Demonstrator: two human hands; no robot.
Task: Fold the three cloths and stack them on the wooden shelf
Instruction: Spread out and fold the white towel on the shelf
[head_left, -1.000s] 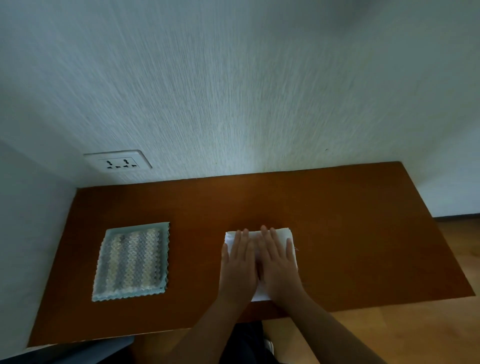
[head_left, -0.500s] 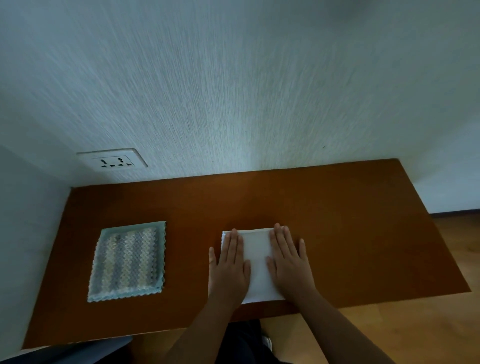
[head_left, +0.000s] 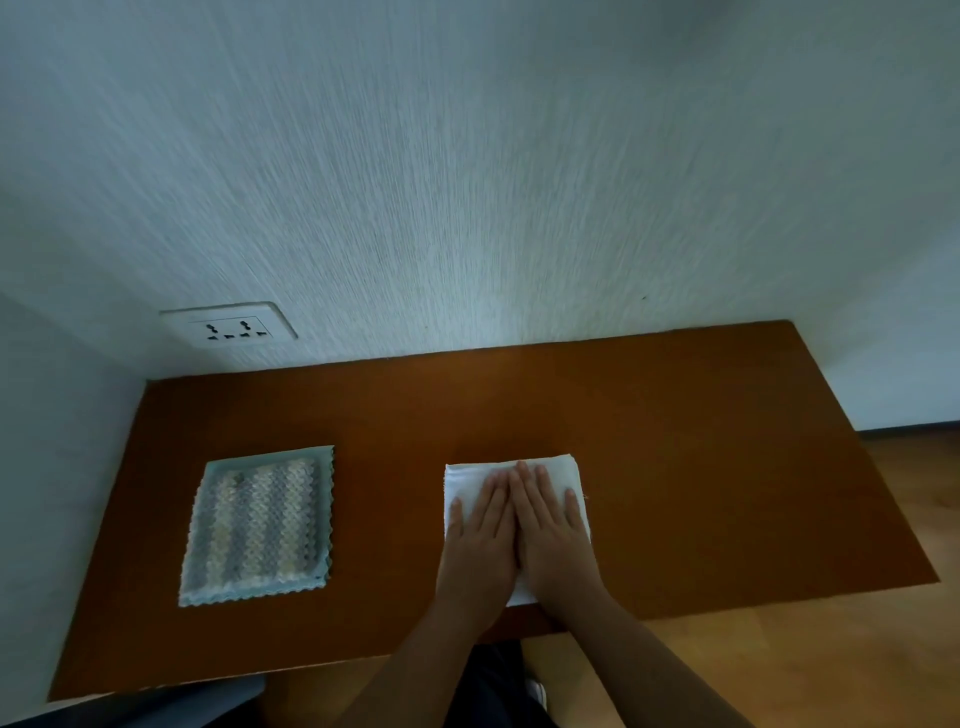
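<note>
A folded white cloth (head_left: 470, 480) lies near the front edge of the wooden shelf (head_left: 701, 467), about mid-width. My left hand (head_left: 480, 540) and my right hand (head_left: 553, 535) rest flat on it, side by side and touching, fingers straight and pointing toward the wall. They cover most of the cloth. To the left lies a folded light-blue cloth (head_left: 260, 525) with grey and cream zigzag stripes, flat and apart from my hands. A third cloth is not in view.
A white textured wall rises behind the shelf, with a power socket (head_left: 228, 327) at the back left. A side wall closes the shelf's left end. Wooden floor (head_left: 831, 649) shows to the right and below.
Half a second ago my hands were spread apart on the white cloth. They have slid back together at its middle, as they were one second ago.
</note>
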